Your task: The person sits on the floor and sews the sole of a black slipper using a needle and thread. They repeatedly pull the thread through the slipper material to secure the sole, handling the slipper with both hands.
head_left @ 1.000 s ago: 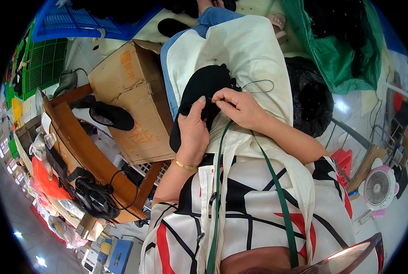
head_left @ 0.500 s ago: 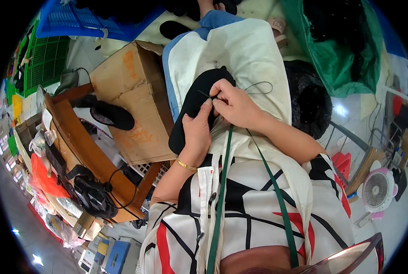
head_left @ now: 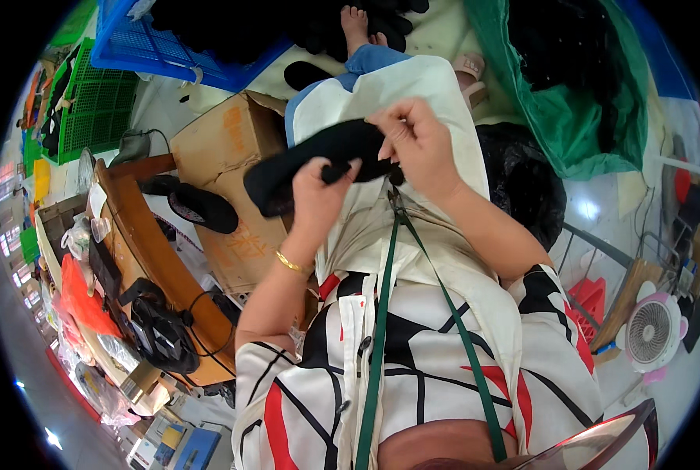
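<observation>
Black shoe upper [head_left: 319, 160] was held over the lap, just right of the cardboard box [head_left: 229, 188]. Left hand [head_left: 319, 196] gripped its middle; right hand [head_left: 416, 141] pinched its far end, likely trimming or pulling thread. Next move probably needs steady tension. Fingertip detail hidden.
</observation>
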Motion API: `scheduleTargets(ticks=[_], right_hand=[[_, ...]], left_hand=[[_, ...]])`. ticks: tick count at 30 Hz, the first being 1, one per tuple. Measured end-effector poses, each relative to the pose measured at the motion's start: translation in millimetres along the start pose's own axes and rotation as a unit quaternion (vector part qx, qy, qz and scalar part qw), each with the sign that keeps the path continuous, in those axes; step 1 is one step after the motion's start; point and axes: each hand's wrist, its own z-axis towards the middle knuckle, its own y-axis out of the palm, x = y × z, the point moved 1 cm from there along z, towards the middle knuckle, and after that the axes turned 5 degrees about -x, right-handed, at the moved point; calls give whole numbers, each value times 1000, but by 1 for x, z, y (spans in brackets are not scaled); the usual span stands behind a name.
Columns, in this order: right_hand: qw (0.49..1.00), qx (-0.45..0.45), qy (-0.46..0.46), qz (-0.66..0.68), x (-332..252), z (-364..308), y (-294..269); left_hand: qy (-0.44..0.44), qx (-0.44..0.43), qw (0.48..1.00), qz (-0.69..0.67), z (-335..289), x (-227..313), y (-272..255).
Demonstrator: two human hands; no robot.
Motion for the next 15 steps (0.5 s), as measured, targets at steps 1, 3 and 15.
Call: scheduleTargets(ticks=[1,3,15], right_hand=[[995,-18,43,88,-9,3,-5],[970,-95,116,190,-12,-1,-11],[836,418,-160,317,-51,-54,-249]], left_hand=[[16,-40,999,31,13,0,-8],[66,-112,985,110,36,4,-23],[114,-324,938,48,43,-2,35]])
